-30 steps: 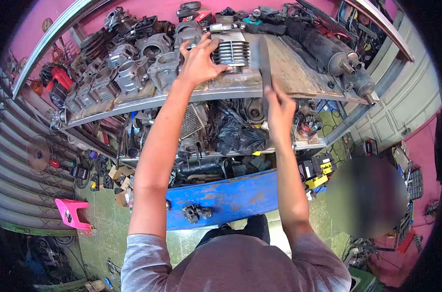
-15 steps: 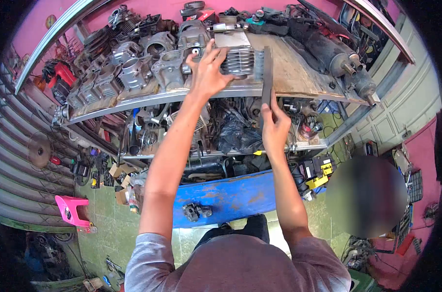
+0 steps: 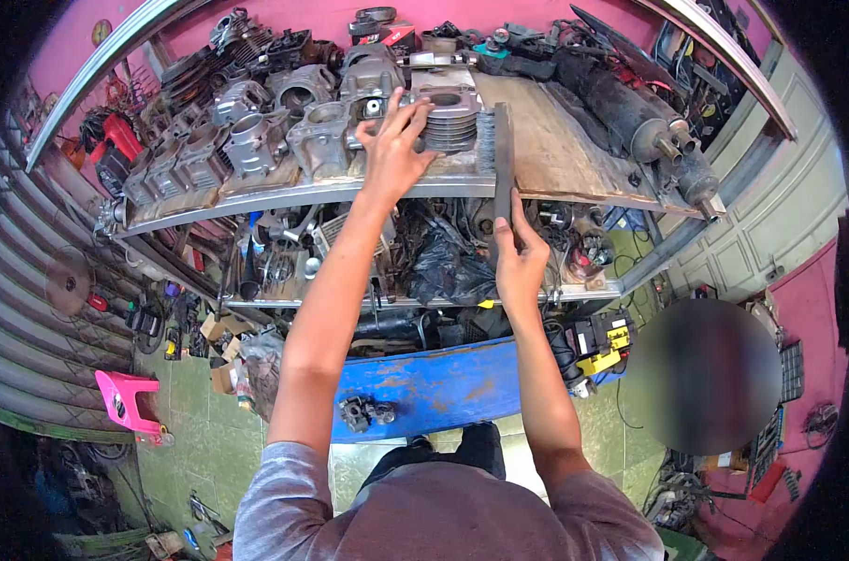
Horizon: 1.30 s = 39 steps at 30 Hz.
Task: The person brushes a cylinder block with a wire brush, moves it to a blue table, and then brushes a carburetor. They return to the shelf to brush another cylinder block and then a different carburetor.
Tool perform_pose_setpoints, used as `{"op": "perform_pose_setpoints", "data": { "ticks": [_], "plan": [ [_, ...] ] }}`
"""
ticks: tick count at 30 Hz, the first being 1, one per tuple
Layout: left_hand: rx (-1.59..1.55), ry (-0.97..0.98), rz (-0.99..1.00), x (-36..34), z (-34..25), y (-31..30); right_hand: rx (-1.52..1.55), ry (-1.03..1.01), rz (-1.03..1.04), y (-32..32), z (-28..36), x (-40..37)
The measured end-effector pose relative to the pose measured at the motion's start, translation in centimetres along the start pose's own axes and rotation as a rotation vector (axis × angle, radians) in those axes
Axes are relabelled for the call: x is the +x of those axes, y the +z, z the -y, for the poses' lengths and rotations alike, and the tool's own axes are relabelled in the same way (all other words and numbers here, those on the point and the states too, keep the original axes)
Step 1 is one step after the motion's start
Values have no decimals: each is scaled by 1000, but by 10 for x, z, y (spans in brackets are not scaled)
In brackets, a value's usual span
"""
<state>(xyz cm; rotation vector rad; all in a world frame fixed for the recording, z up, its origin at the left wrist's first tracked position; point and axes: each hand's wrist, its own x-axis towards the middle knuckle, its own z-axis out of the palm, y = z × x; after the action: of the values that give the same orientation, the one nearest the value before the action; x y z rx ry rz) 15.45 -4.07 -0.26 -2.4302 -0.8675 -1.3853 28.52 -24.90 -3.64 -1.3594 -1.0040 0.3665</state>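
Observation:
A finned engine cylinder [image 3: 450,129] stands on the wooden shelf top with its round bore facing up. My left hand [image 3: 394,145] is at its left side, fingers spread and thumb tip close to the lower fins. In my right hand [image 3: 521,257] is a wire brush [image 3: 503,150], gripped by the lower end of its handle. The brush stands nearly upright in view, bristles turned left toward the cylinder's fins. More grey cylinders [image 3: 256,140] are lined up to the left of my left hand.
Dark exhaust mufflers [image 3: 630,103] lie on the shelf's right side. A lower shelf holds a black plastic bag [image 3: 448,266] and assorted parts. Below is a blue bench [image 3: 443,374] with a small metal part [image 3: 363,412] on it. A pink stool [image 3: 130,402] stands at left.
The cylinder has turned from showing its finned side to standing with its bore up. My left hand's fingers have shifted at its side. The brush has moved slightly left and down.

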Motion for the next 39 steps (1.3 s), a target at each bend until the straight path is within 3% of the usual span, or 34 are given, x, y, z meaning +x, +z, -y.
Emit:
{"op": "perform_pose_setpoints", "data": {
  "ticks": [5,7,11,13,15,17,19,21,23,26,29,31,32,34,39],
  "plan": [
    [2,-119,36,5,-4,-15,-192,-242,-116,-5,5,1],
    [-22,-213,133,19,-11,-26,-136,-224,-121,-6,13,13],
    [37,-387,137,30,-21,-28,-464,-296,-13,-5,57,52],
    [24,-554,308,31,-27,-28,-795,-364,125,3,82,75],
    [3,-517,391,17,-21,-6,-854,-395,120,18,101,97],
    [-64,-439,128,2,-23,12,-917,-422,112,23,127,109],
    [-82,-425,110,-3,-25,16,-1055,-241,401,20,153,115],
    [-57,-338,20,-8,-21,21,-949,-310,399,10,142,105],
    [-68,-317,24,-9,-14,23,-848,-390,404,13,138,107],
    [-63,-283,28,-13,-14,24,-963,-323,347,38,135,128],
    [-63,-277,-1,-14,-14,25,-923,-328,388,46,132,143],
    [-57,-277,-43,-15,-16,26,-777,-223,518,25,155,116],
    [-20,-280,-33,-16,-13,31,-987,-362,493,21,163,104],
    [-18,-262,-47,-14,-8,34,-956,-372,468,32,156,112],
    [-58,-254,-62,-15,-19,24,-1030,-247,567,69,167,150]
  ]
}}
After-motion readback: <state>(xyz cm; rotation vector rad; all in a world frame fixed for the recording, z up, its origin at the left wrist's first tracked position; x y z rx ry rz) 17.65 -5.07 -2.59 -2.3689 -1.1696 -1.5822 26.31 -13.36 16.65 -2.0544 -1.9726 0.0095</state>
